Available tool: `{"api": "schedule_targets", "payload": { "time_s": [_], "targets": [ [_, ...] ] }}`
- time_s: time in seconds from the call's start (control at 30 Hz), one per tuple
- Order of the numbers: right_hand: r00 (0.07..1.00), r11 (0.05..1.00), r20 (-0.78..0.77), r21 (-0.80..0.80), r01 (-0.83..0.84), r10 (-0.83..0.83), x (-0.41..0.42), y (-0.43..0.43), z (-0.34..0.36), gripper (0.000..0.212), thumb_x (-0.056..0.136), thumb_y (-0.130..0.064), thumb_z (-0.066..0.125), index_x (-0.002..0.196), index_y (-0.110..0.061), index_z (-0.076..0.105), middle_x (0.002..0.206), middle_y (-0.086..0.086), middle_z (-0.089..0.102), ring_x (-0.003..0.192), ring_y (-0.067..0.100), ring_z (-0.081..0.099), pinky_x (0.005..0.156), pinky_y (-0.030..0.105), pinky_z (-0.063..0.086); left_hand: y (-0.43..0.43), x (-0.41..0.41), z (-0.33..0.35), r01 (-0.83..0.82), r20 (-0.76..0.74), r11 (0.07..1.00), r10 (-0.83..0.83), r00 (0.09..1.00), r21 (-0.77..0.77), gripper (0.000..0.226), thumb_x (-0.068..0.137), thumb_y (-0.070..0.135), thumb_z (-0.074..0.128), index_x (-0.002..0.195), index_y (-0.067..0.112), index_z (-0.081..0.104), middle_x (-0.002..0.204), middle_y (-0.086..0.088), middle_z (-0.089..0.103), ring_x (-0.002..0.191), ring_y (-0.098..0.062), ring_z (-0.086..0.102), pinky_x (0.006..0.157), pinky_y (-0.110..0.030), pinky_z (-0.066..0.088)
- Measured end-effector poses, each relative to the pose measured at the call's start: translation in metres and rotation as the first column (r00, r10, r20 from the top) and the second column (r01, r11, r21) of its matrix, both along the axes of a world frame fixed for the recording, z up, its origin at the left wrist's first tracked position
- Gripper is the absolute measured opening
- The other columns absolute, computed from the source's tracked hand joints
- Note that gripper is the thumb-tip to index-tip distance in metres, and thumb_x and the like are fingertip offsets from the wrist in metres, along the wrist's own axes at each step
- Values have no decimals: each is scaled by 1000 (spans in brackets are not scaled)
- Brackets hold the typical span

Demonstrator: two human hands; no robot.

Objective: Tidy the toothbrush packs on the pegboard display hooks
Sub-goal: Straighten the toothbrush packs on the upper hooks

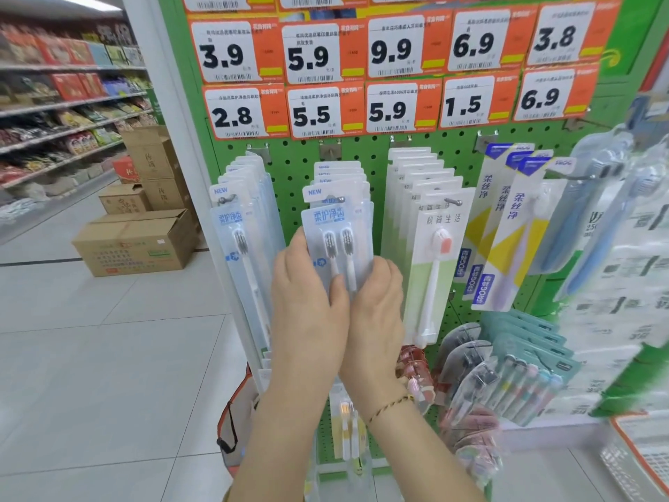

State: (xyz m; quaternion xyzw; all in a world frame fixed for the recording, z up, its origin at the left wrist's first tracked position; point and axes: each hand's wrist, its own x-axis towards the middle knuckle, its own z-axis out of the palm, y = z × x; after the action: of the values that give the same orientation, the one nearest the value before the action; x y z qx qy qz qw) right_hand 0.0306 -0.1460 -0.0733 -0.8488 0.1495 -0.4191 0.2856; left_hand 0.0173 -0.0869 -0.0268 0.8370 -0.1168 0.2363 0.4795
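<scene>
Both hands (307, 295) (376, 306) — apparently — around toothbrush pack (338, 226)

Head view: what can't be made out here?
All head view.
- Lower half of two-brush pack: hidden by left hand and right hand.
- Count of rear packs: hidden by that pack.
- Labels on right-edge packs: blurred, cut off by frame.
- Small print on price tags: too small.

On hook (340, 200), twin toothbrush pack (338, 226) in left hand (307, 288) and right hand (378, 306)
</scene>
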Motion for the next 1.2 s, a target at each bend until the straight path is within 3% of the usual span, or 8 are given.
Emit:
{"api": "schedule_targets", "payload": {
  "time_s": [0.13,0.33,0.47,0.63,0.7,0.83,1.03,1.2],
  "targets": [
    [1000,1000,19,26,-5,5,10,1,4,58,80,-42,42,123,-5,33,121,19,55,100,32,60,59,29,52,-1,-4,-3,8,-17,1000,-7,1000,23,69,92,11,54,150,17,16,144,2,32,132,-8,28,111,-32,31],
    [998,992,8,108,-68,68,16,2,8,93,66,-58,15,133,3,39,134,19,42,115,32,46,78,34,46,2,-5,-6,34,-59,997,-30,998,68,72,96,14,50,152,18,5,155,1,17,141,-8,15,113,-20,16],
    [992,981,-37,156,-115,122,19,-1,6,95,59,-55,6,136,-5,28,139,12,34,119,28,41,82,33,44,0,-3,-8,46,-57,994,-41,998,95,70,94,11,49,152,15,8,154,-1,15,137,-23,29,115,-37,27],
    [996,992,-35,100,-77,81,18,-1,-7,67,74,-46,14,130,-11,26,134,13,39,112,28,47,72,31,45,-4,-6,-9,-22,58,993,15,998,117,65,91,3,50,148,12,22,149,-4,23,135,-19,29,112,-36,30],
    [994,983,-1,146,-106,108,14,-3,-7,50,85,-38,30,129,-14,25,131,14,43,111,30,49,77,34,47,-6,-7,-10,-42,115,993,29,993,112,62,90,1,51,146,12,28,145,-4,28,133,-15,26,111,-31,29],
    [990,988,-18,71,-136,137,-3,-10,-20,63,91,-24,56,141,-5,23,138,17,38,119,30,46,88,33,44,-10,-12,-9,-22,171,997,10,985,67,55,88,-2,51,140,13,39,137,-2,34,128,-10,29,107,-19,23],
    [991,996,103,-34,-83,86,-48,-41,-43,53,82,-21,63,126,-11,35,125,9,44,111,30,52,83,38,52,-23,-19,-10,-5,243,1000,12,970,-29,50,86,-5,50,132,13,48,125,6,34,122,-19,43,103,-40,41],
    [978,995,199,87,44,-61,-48,-89,-11,42,86,-15,62,122,-7,44,116,7,48,103,26,52,87,35,42,-36,-24,-12,-11,312,995,40,949,-96,44,86,-3,48,127,13,51,122,8,32,119,-23,46,98,-42,44]
  ]
}}
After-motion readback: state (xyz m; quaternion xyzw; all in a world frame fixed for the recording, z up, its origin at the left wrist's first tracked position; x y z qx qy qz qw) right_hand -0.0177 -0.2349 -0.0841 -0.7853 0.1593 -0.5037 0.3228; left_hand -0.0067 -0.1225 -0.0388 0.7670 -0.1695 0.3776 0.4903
